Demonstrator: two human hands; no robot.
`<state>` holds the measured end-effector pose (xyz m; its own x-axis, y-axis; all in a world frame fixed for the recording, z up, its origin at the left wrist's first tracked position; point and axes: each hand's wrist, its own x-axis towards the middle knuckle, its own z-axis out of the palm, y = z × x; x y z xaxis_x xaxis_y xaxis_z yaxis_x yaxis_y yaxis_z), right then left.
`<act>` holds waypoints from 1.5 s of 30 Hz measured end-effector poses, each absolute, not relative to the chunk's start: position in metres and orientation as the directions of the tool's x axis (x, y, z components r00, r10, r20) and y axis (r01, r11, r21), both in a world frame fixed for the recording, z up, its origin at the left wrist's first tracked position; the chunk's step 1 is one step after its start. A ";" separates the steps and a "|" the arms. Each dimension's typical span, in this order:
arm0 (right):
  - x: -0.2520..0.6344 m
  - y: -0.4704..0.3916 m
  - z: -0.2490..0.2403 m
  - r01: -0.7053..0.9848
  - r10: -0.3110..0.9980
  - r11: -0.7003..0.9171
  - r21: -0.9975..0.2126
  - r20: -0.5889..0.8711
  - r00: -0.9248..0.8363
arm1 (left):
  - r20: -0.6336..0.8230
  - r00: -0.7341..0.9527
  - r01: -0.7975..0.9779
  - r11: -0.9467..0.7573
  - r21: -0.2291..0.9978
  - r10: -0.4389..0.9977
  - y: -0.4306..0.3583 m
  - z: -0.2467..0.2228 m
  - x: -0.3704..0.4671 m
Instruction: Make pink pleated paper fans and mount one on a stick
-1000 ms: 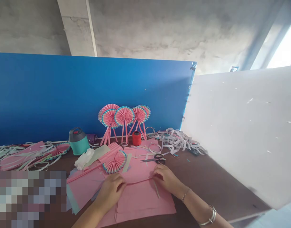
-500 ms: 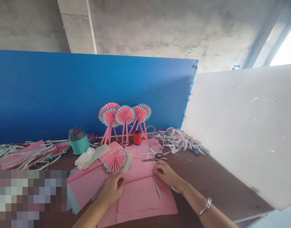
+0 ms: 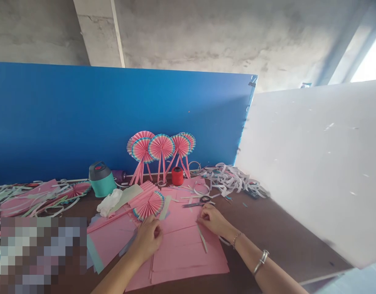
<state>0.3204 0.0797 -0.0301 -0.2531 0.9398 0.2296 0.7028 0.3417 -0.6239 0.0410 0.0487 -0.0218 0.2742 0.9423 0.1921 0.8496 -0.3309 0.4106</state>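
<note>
"Blue panel across the back, white panel along the right, bare concrete above; what stands before the blue?"

"Round pink fans, pleated and overlapping, on thin pink legs; a red spool sits just in front of them, a teal container with a dark lid stands to their left, and a heap of pale strips lies to their right; all of it is on a brown table."

"And the pink sheets; where are they?"

"At the near middle of the table, loosely layered, reaching from the left hand to the right hand; a crease or paper edge runs across between the two, and a slim pale green strip lies on the pink, just nearer than the right fingertips."

"How does the left one hold itself?"

"Fingers curled inward, thumb close to them, just nearer than a half-spread fan; I cannot tell whether it pinches paper."

"The right?"

"Fingertips bunched down at the other end of that line, with scissors lying just beyond; its grip is hidden too, so I cannot tell; a thin bracelet circles the wrist, a silver bangle the forearm."
</note>
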 end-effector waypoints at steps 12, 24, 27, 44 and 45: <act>0.321 0.072 -0.028 0.652 0.939 0.345 -0.675 0.251 -0.236 | 0.261 0.276 0.841 -0.364 0.401 0.925 0.046 -0.026 0.040; 0.324 0.061 -0.016 0.767 0.838 0.532 -0.358 0.353 -0.416 | 0.235 0.465 0.753 -0.521 0.402 0.854 0.037 -0.012 0.041; 0.324 0.056 -0.013 0.836 0.847 0.498 -0.231 0.338 -0.411 | 0.228 0.455 0.766 -0.508 0.393 0.861 0.038 -0.014 0.038; 0.328 0.052 -0.001 0.814 0.792 0.581 0.028 0.212 -0.573 | 0.235 0.489 0.781 -0.542 0.311 0.840 0.034 -0.007 0.043; 0.327 0.052 -0.002 0.815 0.792 0.579 0.039 0.212 -0.573 | 0.227 0.492 0.786 -0.541 0.298 0.840 0.034 -0.007 0.044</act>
<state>0.3268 0.0523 -0.0021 -0.5726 0.7920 0.2120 0.8147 0.5785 0.0392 0.0436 0.0344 -0.0073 0.4925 0.8403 0.2267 0.7863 -0.5412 0.2981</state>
